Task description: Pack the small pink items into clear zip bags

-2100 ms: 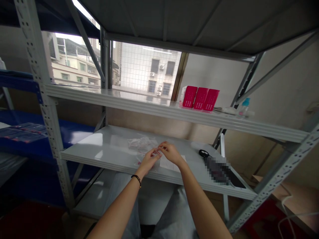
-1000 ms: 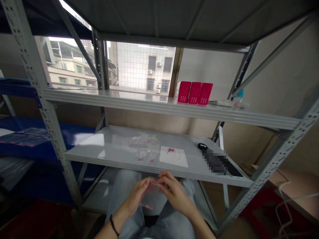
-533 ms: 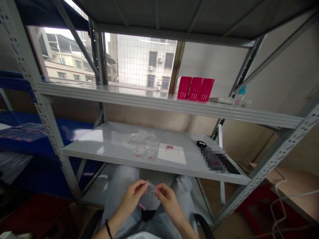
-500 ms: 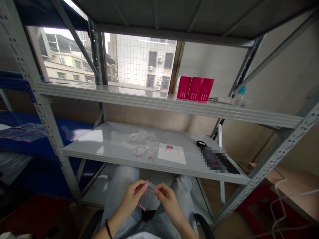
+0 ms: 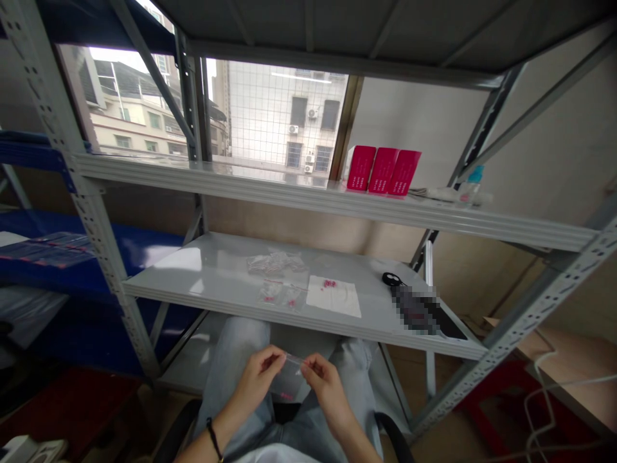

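Above my lap, a small clear zip bag [image 5: 288, 378] hangs by its top edge between my two hands, with several tiny pink pieces at its bottom. The fingers of my left hand [image 5: 264, 372] pinch its upper left corner. At the upper right corner, the thumb and fingers of my right hand [image 5: 320, 374] are closed on it too. On the shelf ahead lies a white paper sheet [image 5: 333, 297] bearing small pink pieces [image 5: 330, 283]. Left of it are clear bags with pink bits [image 5: 279, 294], and behind these a heap of clear bags [image 5: 276, 262].
The grey shelf [image 5: 226, 276] has a front edge just beyond my knees. A black round object [image 5: 391, 279] and a blurred dark item [image 5: 417, 308] lie at its right. Pink boxes [image 5: 384, 170] and a blue-topped bottle [image 5: 470, 185] stand on the upper shelf. White cables [image 5: 542, 386] hang at right.
The bag's top edge has gone from slanted to nearly level, and its bottom has swung slightly right. Both hands keep their pinch. The view has shifted a little.
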### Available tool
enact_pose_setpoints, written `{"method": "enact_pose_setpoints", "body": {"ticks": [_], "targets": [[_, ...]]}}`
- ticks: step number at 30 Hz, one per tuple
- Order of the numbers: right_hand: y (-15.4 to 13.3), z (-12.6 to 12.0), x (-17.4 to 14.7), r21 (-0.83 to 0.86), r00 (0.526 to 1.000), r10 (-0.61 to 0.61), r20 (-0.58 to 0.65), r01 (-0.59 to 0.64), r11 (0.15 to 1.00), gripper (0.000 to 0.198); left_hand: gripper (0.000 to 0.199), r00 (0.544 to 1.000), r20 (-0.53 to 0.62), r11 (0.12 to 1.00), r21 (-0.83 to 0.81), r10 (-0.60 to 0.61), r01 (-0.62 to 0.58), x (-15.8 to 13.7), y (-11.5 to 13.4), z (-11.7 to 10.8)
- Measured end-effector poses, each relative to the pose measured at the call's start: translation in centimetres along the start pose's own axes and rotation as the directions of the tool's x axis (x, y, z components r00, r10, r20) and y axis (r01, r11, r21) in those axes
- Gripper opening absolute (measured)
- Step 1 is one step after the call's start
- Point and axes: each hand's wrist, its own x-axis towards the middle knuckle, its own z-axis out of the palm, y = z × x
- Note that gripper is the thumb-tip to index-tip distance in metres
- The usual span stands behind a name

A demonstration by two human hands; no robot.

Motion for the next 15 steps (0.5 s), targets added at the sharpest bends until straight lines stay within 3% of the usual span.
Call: {"method": "enact_pose_setpoints", "body": {"ticks": [4, 10, 15], "targets": [[-0.13, -0.18, -0.05, -0.034, 0.999, -0.032, -0.017, 0.031, 0.999, 0.027, 0.028, 1.000, -0.002, 0.999, -0.029, -0.018, 0.018, -0.04, 0.15, 0.19], [0.07, -0.20, -0.03, -0.028, 0.998, -0.028, 0.061, 0.029, 0.999, 0.030, 0.029, 0.993, 0.118, 0.999, -0.019, -0.025, 0.027, -0.11, -0.44, 0.42], [-0.30, 0.64, -0.36, -0.045, 0.990, -0.058, 0.125, 0.064, 0.997, 0.035, 0.032, 0.990, 0.121, 0.991, 0.103, 0.072, -0.085, -0.61, -0.44, 0.98]]}}
